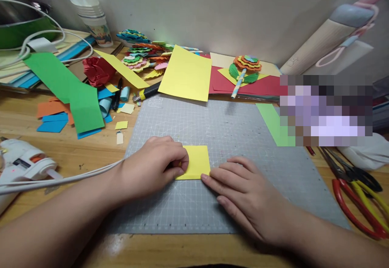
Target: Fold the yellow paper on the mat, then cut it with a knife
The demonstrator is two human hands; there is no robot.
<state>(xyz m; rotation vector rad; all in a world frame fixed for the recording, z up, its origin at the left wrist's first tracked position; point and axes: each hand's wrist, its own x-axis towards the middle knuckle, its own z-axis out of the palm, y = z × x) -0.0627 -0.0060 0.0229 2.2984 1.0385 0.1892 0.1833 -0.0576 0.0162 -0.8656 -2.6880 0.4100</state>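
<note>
A small yellow sheet of paper lies on the grey cutting mat, with a narrow fold along its near edge. My left hand has its fingers curled and closed on the left end of this paper, hiding that end. Fairly straight fingers extend from my right hand, which rests on the mat. Its index fingertip touches the paper's near right corner, and the thumb lies apart from the sheet.
Behind the mat are a larger yellow sheet, a utility knife and a paper flower. Green paper and scraps lie left, near a glue gun whose cable passes my left wrist. Scissors lie right.
</note>
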